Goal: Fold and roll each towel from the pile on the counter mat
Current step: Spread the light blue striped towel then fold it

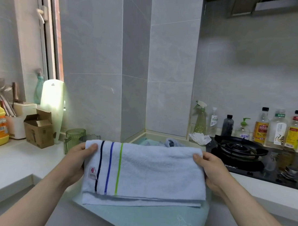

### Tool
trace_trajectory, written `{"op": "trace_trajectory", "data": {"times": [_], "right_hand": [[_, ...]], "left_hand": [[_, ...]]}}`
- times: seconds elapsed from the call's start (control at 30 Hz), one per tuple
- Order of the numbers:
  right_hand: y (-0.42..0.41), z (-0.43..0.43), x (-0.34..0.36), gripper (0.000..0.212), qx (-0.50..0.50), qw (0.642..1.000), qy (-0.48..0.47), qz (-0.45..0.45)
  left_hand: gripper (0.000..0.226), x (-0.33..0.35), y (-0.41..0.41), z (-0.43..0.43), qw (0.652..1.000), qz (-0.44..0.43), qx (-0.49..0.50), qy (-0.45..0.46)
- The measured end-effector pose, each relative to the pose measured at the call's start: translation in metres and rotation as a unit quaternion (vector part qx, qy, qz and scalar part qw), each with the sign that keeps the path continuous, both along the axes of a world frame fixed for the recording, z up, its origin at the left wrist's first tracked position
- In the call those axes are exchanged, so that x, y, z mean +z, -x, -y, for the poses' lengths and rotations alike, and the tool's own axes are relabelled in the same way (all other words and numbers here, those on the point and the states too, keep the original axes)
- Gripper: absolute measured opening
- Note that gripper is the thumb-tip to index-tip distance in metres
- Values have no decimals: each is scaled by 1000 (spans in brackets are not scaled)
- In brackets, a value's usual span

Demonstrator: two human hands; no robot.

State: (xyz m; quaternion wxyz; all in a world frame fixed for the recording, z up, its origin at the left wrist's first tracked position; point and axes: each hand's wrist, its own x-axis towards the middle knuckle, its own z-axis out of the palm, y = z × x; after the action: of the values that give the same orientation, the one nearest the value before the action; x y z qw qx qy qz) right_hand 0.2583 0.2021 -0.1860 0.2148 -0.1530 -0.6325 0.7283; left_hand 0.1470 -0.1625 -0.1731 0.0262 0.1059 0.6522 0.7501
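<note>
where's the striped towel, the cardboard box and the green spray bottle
striped towel [148, 170], head view, on the plain middle of its folded face
cardboard box [38, 136], head view, on its front side
green spray bottle [200, 123], head view, on its dotted body

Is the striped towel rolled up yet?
No, the striped towel is folded flat and unrolled, with the left hand and the right hand each gripping an upper corner.

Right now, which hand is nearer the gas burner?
Right. The right hand grips the blue towel at the end beside the gas burner; the left hand grips its striped end, on the far side.
</note>
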Motion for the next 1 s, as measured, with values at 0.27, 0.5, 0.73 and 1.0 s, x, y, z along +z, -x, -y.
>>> {"op": "trace_trajectory", "data": {"times": [0.27, 0.5, 0.73, 1.0], "right_hand": [[-40, 10, 26, 25, 51, 997, -16, -56], [-40, 12, 3, 54, 166, 985, -46, 14], [-8, 13, -26, 42, 95, 971, -143, 164], [-8, 7, -30, 39, 20, 927, -230, 295]], "left_hand": [[26, 22, -36, 17, 997, -31, -64, 1], [67, -6, -30, 28, 981, 55, -180, 53], [39, -26, 3, 8, 958, 122, -123, 230], [14, -33, 13, -5, 886, 70, 76, 453]]}}
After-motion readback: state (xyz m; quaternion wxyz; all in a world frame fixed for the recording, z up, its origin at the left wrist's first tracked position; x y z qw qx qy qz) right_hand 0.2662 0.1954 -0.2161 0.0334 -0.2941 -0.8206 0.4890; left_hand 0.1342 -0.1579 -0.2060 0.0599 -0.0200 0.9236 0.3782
